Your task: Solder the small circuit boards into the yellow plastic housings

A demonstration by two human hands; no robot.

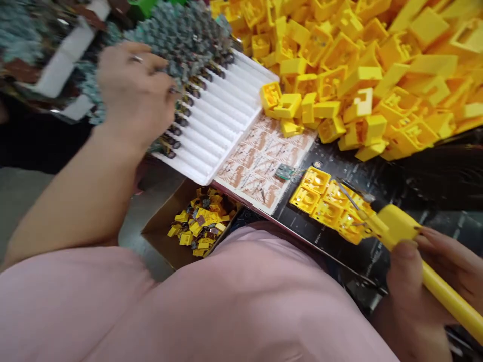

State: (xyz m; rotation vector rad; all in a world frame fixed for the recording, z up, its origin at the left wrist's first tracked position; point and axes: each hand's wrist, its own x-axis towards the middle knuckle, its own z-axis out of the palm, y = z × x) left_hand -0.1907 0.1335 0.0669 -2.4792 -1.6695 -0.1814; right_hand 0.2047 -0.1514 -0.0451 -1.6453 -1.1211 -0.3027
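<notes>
left hand (134,95): upper left, fingers curled onto small grey parts (181,35) on white tray (222,120); blurred, can't tell if it grips one
right hand (422,291): lower right, fist closed round yellow tool (415,246)
tool axis: lower right to upper left, tip at yellow housings (324,201)
tray: left hand nearer

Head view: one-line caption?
Left hand at white grooved tray of components; right hand holds yellow tool at yellow housings.

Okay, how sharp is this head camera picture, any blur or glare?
Head view: motion blur smears the left hand and the grey-green components around it; the yellow housing pile is soft and bright, nearly washed out at far right; the white grooved tray and the right hand gripping the yellow-handled tool read sharper; lighting is even, no hard shadows.
</notes>
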